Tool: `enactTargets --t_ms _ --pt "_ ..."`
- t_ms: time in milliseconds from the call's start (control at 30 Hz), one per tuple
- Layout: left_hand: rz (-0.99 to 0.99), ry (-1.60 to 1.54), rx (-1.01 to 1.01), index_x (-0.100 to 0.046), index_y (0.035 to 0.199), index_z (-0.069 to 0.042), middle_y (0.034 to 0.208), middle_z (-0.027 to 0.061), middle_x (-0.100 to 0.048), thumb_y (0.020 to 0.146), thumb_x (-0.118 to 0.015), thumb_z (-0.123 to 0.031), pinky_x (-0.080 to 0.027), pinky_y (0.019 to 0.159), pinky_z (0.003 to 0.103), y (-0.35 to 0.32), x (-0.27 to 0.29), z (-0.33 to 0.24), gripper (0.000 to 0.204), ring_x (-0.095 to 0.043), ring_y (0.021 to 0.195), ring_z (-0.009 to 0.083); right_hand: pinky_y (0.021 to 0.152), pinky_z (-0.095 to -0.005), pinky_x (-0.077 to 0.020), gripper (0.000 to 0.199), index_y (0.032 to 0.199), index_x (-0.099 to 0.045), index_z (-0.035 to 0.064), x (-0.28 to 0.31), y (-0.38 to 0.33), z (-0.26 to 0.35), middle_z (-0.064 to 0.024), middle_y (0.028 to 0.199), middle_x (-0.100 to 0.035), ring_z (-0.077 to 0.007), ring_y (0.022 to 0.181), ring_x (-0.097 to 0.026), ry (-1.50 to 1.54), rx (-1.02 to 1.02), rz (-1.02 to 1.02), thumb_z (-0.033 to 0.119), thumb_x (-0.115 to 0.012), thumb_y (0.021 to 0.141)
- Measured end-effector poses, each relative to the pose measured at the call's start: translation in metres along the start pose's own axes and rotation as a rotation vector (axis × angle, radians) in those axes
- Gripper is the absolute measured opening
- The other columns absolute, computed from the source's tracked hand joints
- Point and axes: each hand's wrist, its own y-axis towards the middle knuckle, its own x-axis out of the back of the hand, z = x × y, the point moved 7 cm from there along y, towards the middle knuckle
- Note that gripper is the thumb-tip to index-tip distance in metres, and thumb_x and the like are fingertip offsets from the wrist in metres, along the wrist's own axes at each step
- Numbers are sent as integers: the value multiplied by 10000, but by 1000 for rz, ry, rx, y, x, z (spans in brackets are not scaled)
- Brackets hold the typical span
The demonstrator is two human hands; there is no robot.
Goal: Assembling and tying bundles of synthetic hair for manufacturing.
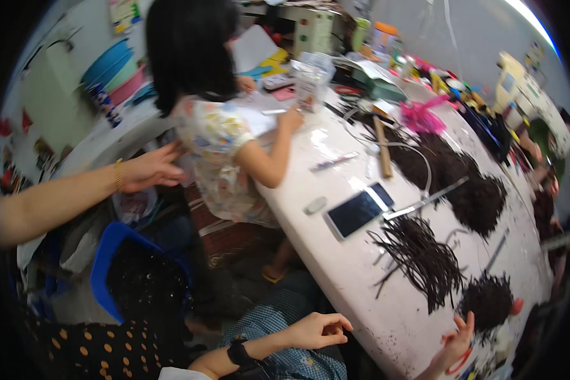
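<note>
My left hand (323, 330), with a black watch at the wrist, hovers beside the table's near edge above a blue checked cloth. Its fingers are loosely bent and slightly apart; I see nothing in them. Low at the right, my right hand (456, 345) has its fingers spread and holds nothing visible. Just beyond it lies a round bundle of dark brown strands (487, 301), and red scissor-like handles (459, 362) show beside it. A looser bundle of dark strands (421, 259) lies farther in on the table. The picture is somewhat blurred.
On the white table (310, 234) are a smartphone (354, 212), a metal ruler (430, 197), a wooden-handled tool (382, 147) and larger strand piles (475, 190). A person (215, 139) stands at its far left side. Another person's hand (152, 168) reaches toward them above a blue bin (107, 272).
</note>
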Motion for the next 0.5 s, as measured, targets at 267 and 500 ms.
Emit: enactTargets --t_ms 267,500 --pt "70 109 67 -603 939 -39 791 50 -627 776 -612 -140 -451 621 191 16 -19 17 192 -570 676 76 451 -230 -420 115 816 -609 44 -125 -30 53 -59 659 -576 -132 493 -540 -648 47 319 85 -621 710" --pt "56 207 77 -597 914 -39 748 54 -621 790 -599 -188 -446 588 210 13 -19 15 194 -564 633 91 488 -287 -425 73 776 -612 77 -135 75 63 -56 722 -562 -195 527 -542 -782 398 96 56 -596 708"
